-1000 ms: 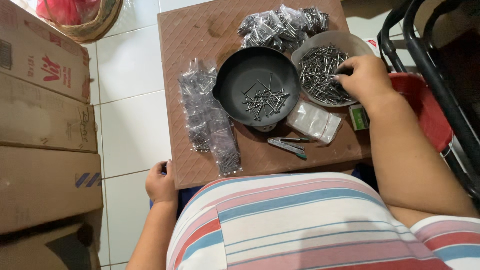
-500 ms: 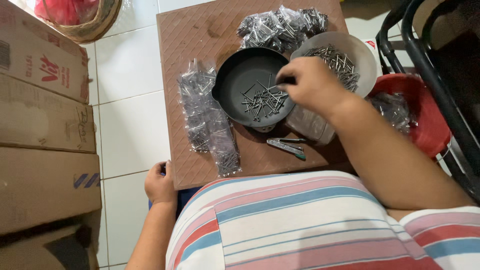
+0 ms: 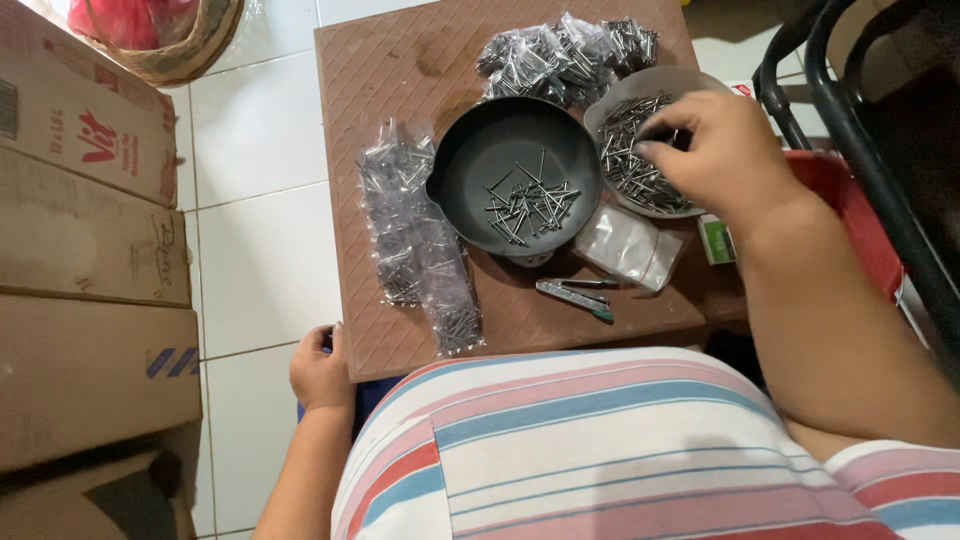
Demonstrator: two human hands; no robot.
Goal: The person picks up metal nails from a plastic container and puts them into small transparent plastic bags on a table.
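Observation:
My right hand (image 3: 722, 152) hovers over a clear bowl (image 3: 612, 100) full of loose nails, fingertips curled down among them. Beside it to the left sits a black pan (image 3: 470, 165) with a small heap of nails (image 3: 530, 205) in it. Both stand on a brown board (image 3: 400, 70). My left hand (image 3: 320, 368) rests closed at the board's near left corner, below its edge, apart from the nails. Whether the right fingers pinch nails I cannot tell.
Small clear bags of nails lie in a row (image 3: 415, 240) left of the pan and in a pile (image 3: 565, 55) behind it. Empty bags (image 3: 630, 245) and a green-tipped tool (image 3: 575, 295) lie in front. Cardboard boxes (image 3: 85, 250) stand left; a red tub (image 3: 860, 215) and black frame right.
My right hand went from the bowl to the pan half a second ago, and is now back over the bowl. The left hand has stayed put.

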